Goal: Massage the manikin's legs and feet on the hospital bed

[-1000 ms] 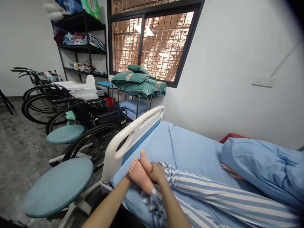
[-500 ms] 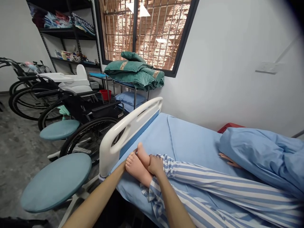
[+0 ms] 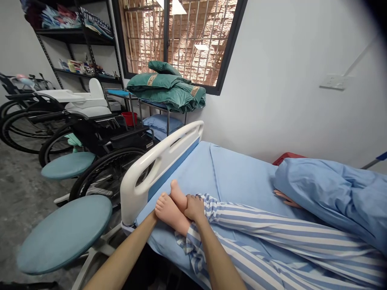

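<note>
A lying figure's two bare feet rest near the bed's foot end, soles toward the footboard. My right hand [image 3: 194, 207] is wrapped over the ankle of the far foot [image 3: 179, 195], just below the cuff of the blue-and-white striped trousers [image 3: 260, 222]. My left hand [image 3: 155, 214] reaches in behind the near foot [image 3: 171, 214], at the toe and sole side. That foot hides its fingers, so I cannot see how they grip. Both legs lie stretched out on the blue sheet [image 3: 242, 171].
The white footboard [image 3: 126, 197] stands just left of the feet. Beyond it are a wheelchair [image 3: 121, 141] and two round teal pads [image 3: 66, 231]. Green folded quilts [image 3: 169, 90] lie on a rack under the window. A blue cover [image 3: 329, 189] lies over the figure's upper part, a hand [image 3: 287, 198] showing beneath it.
The whole view has shifted slightly, so the scene sits a little further left. Both hands keep their places at the feet, and the legs look unmoved.
</note>
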Motion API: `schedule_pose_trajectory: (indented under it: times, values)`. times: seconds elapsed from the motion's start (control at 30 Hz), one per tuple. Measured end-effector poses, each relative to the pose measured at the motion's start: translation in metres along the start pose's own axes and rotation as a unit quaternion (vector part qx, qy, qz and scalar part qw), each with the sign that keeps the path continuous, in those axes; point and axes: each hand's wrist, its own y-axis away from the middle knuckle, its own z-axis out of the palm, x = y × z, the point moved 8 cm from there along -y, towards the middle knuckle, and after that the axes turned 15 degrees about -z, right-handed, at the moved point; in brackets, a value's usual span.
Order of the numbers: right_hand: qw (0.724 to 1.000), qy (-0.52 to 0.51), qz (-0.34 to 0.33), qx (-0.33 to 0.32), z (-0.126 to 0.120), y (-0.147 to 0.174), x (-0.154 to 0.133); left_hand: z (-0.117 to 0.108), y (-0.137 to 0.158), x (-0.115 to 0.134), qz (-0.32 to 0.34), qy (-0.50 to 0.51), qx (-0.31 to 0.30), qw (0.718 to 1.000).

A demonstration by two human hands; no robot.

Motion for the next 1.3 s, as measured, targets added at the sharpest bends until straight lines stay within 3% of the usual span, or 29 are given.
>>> schedule_pose_trajectory:
  times: [0.23,0.53,0.77,1.0,1.3]
  values:
    - [1.000,-0.004,-0.004,0.019,-0.002,0.001,-0.001,-0.003,-0.001,0.001,-0.003,0.036,-0.022,0.999]
    - [1.000,0.001,-0.011,0.020,-0.001,0.000,0.000,0.002,0.000,0.002,0.021,-0.080,0.036,0.996]
    - [1.000,0.015,-0.024,0.006,0.001,0.000,-0.001,0.004,0.000,0.001,0.015,-0.097,0.043,0.994]
    - [1.000,0.022,-0.021,-0.008,-0.003,0.000,-0.004,0.021,-0.003,-0.005,0.013,-0.064,0.009,0.998]
    - [0.999,0.029,-0.018,-0.014,-0.006,0.001,-0.007,0.026,-0.009,-0.013,-0.066,0.036,-0.074,0.994]
